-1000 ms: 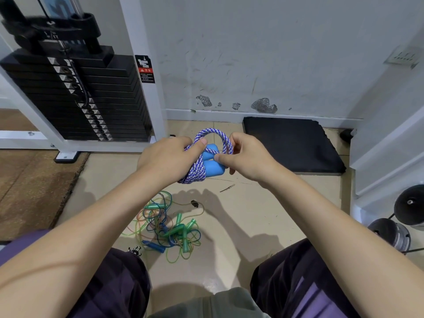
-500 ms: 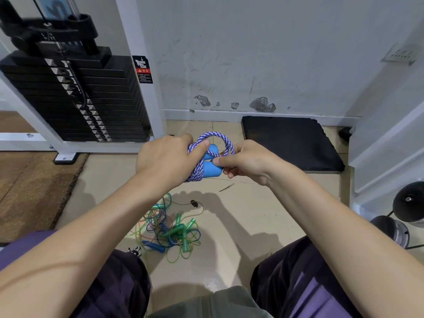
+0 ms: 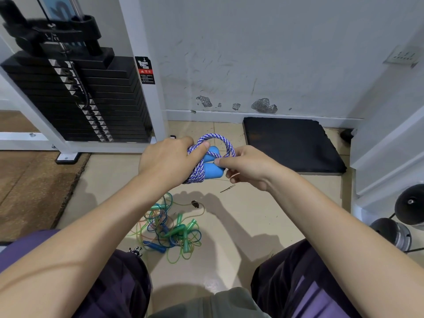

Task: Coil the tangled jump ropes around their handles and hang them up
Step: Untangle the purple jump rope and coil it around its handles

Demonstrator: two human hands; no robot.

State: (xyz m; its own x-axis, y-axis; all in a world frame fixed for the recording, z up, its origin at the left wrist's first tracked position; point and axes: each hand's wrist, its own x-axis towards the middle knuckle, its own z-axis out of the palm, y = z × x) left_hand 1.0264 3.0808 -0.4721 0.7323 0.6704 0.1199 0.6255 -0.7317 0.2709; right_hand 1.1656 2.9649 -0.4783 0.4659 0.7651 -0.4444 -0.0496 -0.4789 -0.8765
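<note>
Beige floor tiles (image 3: 263,214) run up to a scuffed white wall (image 3: 263,53). Above them, the left hand (image 3: 166,164) grips the purple-and-white rope (image 3: 197,173) coiled round two blue handles (image 3: 212,165), thumb pressed on the wraps. The right hand (image 3: 247,167) pinches a loose loop of that rope just beside the handle ends. Below, tangled green and blue jump ropes (image 3: 172,230) lie on the floor. A black mat (image 3: 291,143) lies to the right, a weight stack (image 3: 75,99) to the left.
</note>
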